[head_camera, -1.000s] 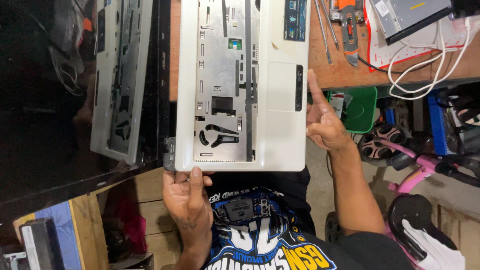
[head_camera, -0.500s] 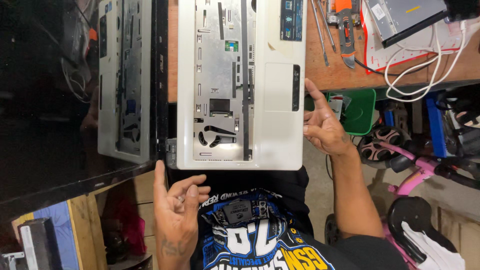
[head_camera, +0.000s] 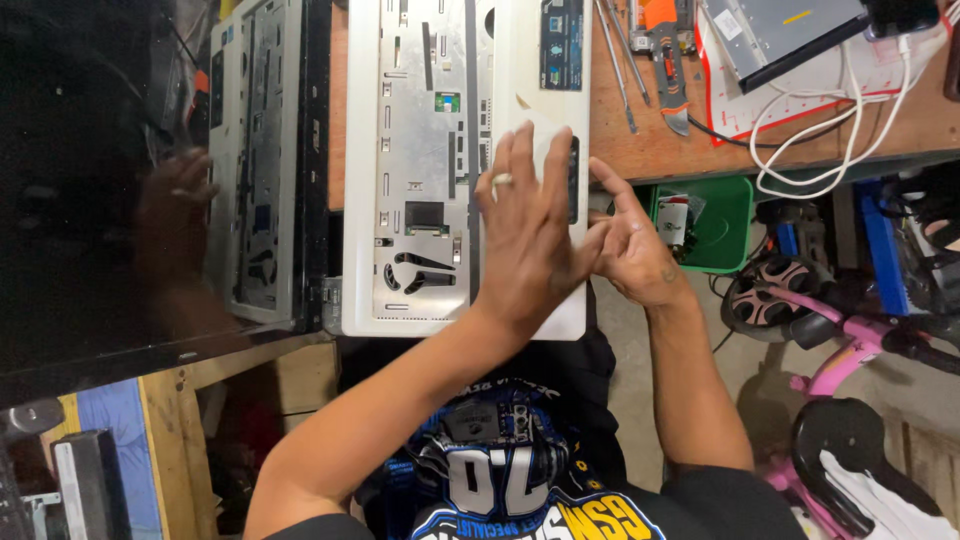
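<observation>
A white laptop base (head_camera: 430, 160) with its keyboard removed lies on a wooden bench, its bare metal tray showing. The open black screen (head_camera: 90, 190) stands at its left and mirrors the base. My left hand (head_camera: 530, 230) lies flat, fingers spread, on the palm rest over the touchpad. My right hand (head_camera: 630, 245) presses against the base's right edge by the touchpad, fingers partly curled, touching my left hand. Neither hand holds anything.
Screwdrivers (head_camera: 615, 60) and an orange-handled tool (head_camera: 665, 50) lie on the bench (head_camera: 650, 150) at upper right, beside a grey drive (head_camera: 780, 35) and white cable (head_camera: 850, 110). A green bin (head_camera: 715, 225) hangs below the bench edge. A pink ride-on toy (head_camera: 850, 320) stands at right.
My left hand has come up from below the laptop's near corner and now lies flat on the palm rest. My right hand stays at the right edge, shifted slightly towards the left hand.
</observation>
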